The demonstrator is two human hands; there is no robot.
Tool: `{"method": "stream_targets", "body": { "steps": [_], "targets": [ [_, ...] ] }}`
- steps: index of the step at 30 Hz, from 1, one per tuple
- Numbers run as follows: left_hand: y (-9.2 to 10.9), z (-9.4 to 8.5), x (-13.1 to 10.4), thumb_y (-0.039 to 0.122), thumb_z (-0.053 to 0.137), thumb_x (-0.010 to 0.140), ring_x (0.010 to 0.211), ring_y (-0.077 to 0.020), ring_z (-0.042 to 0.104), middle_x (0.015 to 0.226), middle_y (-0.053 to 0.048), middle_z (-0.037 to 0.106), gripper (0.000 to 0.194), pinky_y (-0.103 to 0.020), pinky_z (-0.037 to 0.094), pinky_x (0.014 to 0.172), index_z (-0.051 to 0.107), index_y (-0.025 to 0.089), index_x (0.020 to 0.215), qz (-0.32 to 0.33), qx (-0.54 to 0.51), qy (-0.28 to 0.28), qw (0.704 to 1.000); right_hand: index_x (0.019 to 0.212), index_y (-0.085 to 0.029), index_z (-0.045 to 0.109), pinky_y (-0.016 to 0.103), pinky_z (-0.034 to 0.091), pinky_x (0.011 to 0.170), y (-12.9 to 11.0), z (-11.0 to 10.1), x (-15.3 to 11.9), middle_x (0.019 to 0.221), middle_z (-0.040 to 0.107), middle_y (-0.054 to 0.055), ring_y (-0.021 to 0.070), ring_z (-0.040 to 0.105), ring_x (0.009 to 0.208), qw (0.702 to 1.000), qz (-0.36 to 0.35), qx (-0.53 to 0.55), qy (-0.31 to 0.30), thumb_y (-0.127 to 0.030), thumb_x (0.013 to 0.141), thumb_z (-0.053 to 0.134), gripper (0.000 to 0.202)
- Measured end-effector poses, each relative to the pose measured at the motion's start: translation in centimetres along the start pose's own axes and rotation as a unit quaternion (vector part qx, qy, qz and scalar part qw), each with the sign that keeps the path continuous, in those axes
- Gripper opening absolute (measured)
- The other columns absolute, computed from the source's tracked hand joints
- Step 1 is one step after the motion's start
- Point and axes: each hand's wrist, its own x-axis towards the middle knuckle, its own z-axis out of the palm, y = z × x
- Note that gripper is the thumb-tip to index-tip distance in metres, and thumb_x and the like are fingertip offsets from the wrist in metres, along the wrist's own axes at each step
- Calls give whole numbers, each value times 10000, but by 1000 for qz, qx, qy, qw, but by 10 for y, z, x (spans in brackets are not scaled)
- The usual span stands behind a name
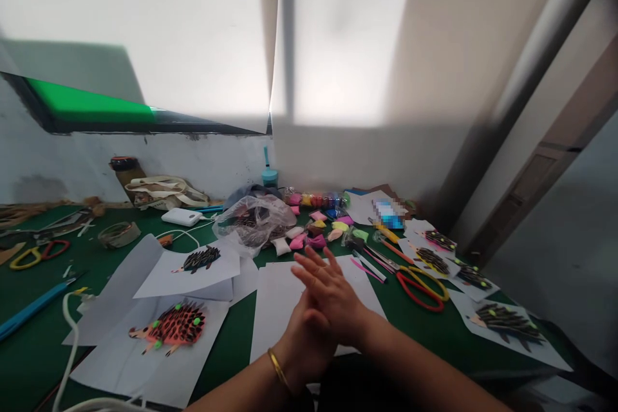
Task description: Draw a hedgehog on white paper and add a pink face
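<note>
left hand (306, 344) and right hand (338, 302) pressed together palm to palm, above blank paper (277, 296) on a green desk (232, 347), clay packets (316, 241) beyond, scissors (425, 286) to the right, hedgehog pictures (176, 328) on both sides

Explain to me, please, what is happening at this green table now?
A person presses the left hand and the right hand together above a blank white sheet on the green table. Whether anything is between the palms is hidden. Small colourful packets lie behind the hands. A red spiny animal figure lies on paper to the left; darker ones lie to the right, past the scissors with red and yellow handles.
</note>
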Motion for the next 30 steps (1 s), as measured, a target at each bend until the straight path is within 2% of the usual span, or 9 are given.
{"method": "stream_targets", "body": {
  "steps": [2, 4, 7, 11, 14, 17, 22, 27, 30],
  "targets": [
    [10, -1, -4, 429, 550, 908, 1195, -236, 554, 1175, -75, 650, 413, -359, 388, 1060, 600, 211, 1256, -81, -72, -49, 993, 1470, -227, 377, 591, 70, 1183, 19, -1, -6, 1490, 452, 105, 291, 273, 1446, 997, 43, -59, 14, -660, 947, 274, 686],
    [17, -9, -9, 328, 605, 898, 990, -164, 632, 987, -40, 676, 314, -304, 424, 1003, 625, 199, 1184, -107, -85, -23, 990, 1471, -207, 369, 631, 114, 1160, 30, -3, -16, 1487, 449, 130, 310, 274, 1443, 992, 87, -89, 4, -596, 957, 366, 645],
    [17, -24, -14, 163, 692, 825, 962, -145, 642, 1001, -49, 675, 293, -304, 414, 1018, 639, 175, 1113, -103, -52, 22, 993, 1389, -225, 479, 630, 201, 1142, 29, -8, -33, 1466, 474, 123, 302, 308, 1427, 990, 125, -50, -31, -472, 969, 445, 488],
    [10, -35, -17, 255, 743, 813, 1034, -194, 633, 1120, -91, 663, 399, -323, 448, 969, 607, 192, 1182, -46, -7, 14, 999, 1268, -249, 588, 549, 345, 1114, 10, -11, -43, 1420, 519, 109, 294, 350, 1402, 988, 129, 60, -66, -383, 886, 618, 406],
    [9, -37, -17, 305, 760, 800, 985, -193, 640, 1124, -89, 658, 480, -333, 459, 923, 578, 214, 1234, -43, 30, -5, 999, 1116, -254, 656, 517, 394, 1092, 0, -11, -43, 1349, 578, 91, 279, 396, 1371, 985, 140, 91, -41, -254, 869, 624, 249],
    [10, -38, -18, 383, 750, 799, 1016, -206, 622, 1134, -85, 649, 404, -336, 448, 894, 615, 204, 1136, -64, 97, 2, 993, 1013, -248, 674, 510, 410, 1079, -2, -11, -42, 1267, 632, 75, 265, 440, 1330, 987, 142, 78, -13, -198, 886, 587, 162],
    [13, -45, -16, 496, 743, 758, 864, -179, 599, 927, -53, 670, 399, -273, 397, 736, 670, 154, 950, -58, 249, 49, 965, 989, -258, 688, 505, 423, 1068, -3, -8, -45, 1217, 658, 63, 258, 499, 1265, 990, 130, 53, -4, -240, 902, 603, 123],
    [11, -49, -14, 440, 787, 710, 752, -153, 555, 849, -48, 654, 374, -276, 401, 710, 687, 128, 890, -27, 230, 46, 972, 1195, -252, 639, 499, 464, 1032, -5, -3, -48, 1250, 635, 98, 272, 544, 1210, 984, 156, 79, 6, -332, 845, 693, 363],
    [11, -47, -15, 449, 774, 719, 754, -155, 549, 845, -50, 657, 369, -272, 402, 709, 697, 129, 886, -24, 260, 46, 964, 1132, -281, 683, 478, 488, 999, -6, -4, -47, 1181, 671, 77, 259, 563, 1178, 984, 150, 93, 12, -328, 889, 645, 250]
  ]
}}
